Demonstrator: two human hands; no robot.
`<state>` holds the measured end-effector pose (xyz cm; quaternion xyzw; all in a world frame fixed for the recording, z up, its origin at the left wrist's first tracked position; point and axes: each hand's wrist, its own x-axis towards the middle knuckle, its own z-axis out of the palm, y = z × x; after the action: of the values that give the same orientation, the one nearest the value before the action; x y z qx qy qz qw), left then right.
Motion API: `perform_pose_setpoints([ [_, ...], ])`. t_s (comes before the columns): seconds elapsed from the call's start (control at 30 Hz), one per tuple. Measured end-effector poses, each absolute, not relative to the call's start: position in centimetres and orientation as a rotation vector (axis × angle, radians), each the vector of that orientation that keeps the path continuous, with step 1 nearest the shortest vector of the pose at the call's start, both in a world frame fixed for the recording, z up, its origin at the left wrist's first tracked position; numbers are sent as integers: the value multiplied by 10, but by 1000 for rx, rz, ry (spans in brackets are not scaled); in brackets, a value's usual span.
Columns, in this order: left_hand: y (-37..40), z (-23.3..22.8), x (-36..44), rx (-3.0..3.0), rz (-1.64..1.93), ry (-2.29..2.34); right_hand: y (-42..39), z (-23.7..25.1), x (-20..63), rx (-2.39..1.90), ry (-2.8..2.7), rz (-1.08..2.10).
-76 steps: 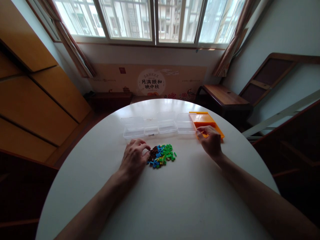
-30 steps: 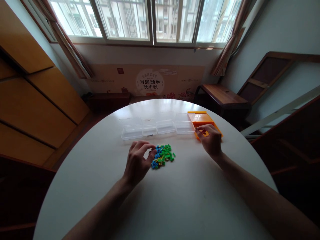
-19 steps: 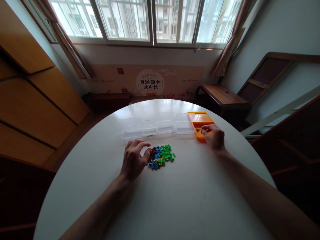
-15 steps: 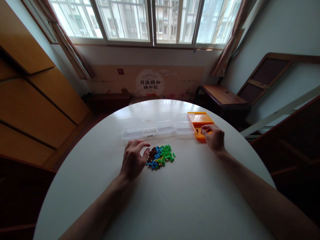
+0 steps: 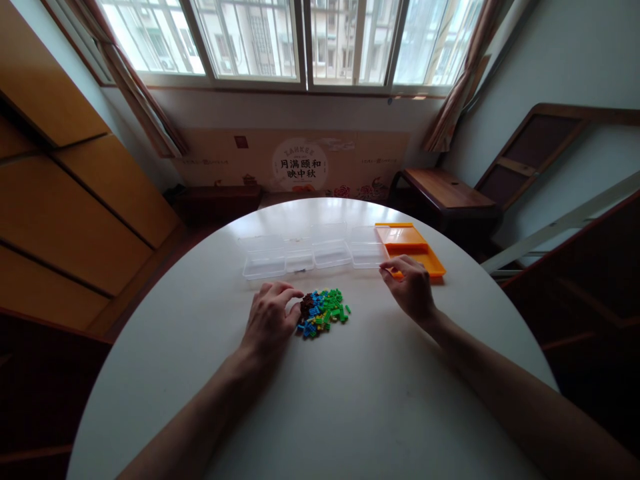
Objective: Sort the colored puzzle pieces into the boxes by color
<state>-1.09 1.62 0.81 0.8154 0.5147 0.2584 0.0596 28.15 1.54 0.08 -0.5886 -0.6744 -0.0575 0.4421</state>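
Note:
A small heap of building blocks point(image 5: 327, 310) lies on the white table, with brown ones on its left, blue in the middle and green on the right. My left hand point(image 5: 273, 312) rests at the heap's left edge, thumb and index finger apart beside the brown blocks point(image 5: 307, 307). My right hand point(image 5: 411, 288) is over the near left corner of an open orange box point(image 5: 435, 262). Its thumb and fingertips are pinched together; whatever they hold is too small to make out. That hand hides the left part of the box's near compartment.
Several clear plastic boxes point(image 5: 333, 255) with lids raised stand in a row behind the heap, up against the orange box. The round white table point(image 5: 320, 413) curves away on both sides. A wooden stool point(image 5: 447, 188) stands beyond its far right edge.
My right hand has moved left and nearer, out from over the orange box's near compartment towards its left corner. My left hand has shifted slightly right against the brown blocks.

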Motion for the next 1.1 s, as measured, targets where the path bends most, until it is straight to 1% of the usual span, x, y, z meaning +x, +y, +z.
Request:
perform_pose_setpoints([
  [0.27,16,6,-7,2538,782,1490,11,1,271,-1392,-1730,-85],
  [0.4,17,6,-7,2561,882,1417,5,6,262,-1355,-1728,68],
  [0.47,15,8,-4,2588,979,1331,-1,10,253,-1322,-1701,272],
  [0.63,2,16,11,2672,1255,1054,-18,16,226,-1111,-1591,1047],
  [0.7,-3,19,17,2701,1310,972,-24,16,218,-1035,-1548,1230],
  [0.8,-9,20,22,2721,1357,899,-28,15,213,-994,-1527,1301],
  [1.1,-12,20,20,2720,1344,927,-27,16,214,-1017,-1572,1277],
])
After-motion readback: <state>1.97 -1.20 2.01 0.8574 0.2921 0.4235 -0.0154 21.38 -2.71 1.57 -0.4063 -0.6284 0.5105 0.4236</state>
